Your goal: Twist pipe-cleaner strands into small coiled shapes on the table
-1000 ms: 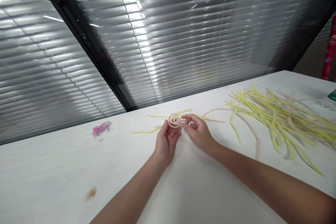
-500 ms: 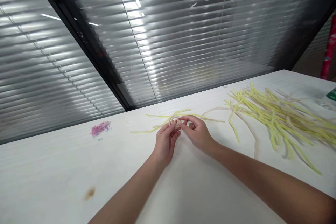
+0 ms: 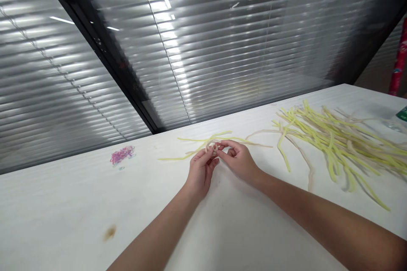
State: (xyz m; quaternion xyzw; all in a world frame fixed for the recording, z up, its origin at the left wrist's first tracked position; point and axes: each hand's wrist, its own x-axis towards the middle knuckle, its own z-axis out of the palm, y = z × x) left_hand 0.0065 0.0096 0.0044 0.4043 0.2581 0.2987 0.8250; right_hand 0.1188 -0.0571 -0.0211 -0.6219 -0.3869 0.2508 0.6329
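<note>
My left hand point(image 3: 201, 170) and my right hand point(image 3: 238, 159) meet over the white table point(image 3: 229, 228), fingertips pinched together on a small coil of pale beige pipe cleaner point(image 3: 215, 148). The coil is mostly hidden between the fingers and looks folded smaller. Just behind the hands lie a few loose yellow pipe cleaners point(image 3: 197, 145) flat on the table.
A large spread of yellow and beige pipe cleaners point(image 3: 333, 139) covers the table's right side. A small heap of pink rubber bands point(image 3: 122, 155) sits at the left. A glass wall with closed blinds point(image 3: 203, 46) runs along the table's far edge. A brown stain point(image 3: 110, 233) marks the near left.
The flat spiral coil, open on my left fingers a second ago, has been squeezed between both hands' fingertips and now shows much less. The hands have closed in on each other.
</note>
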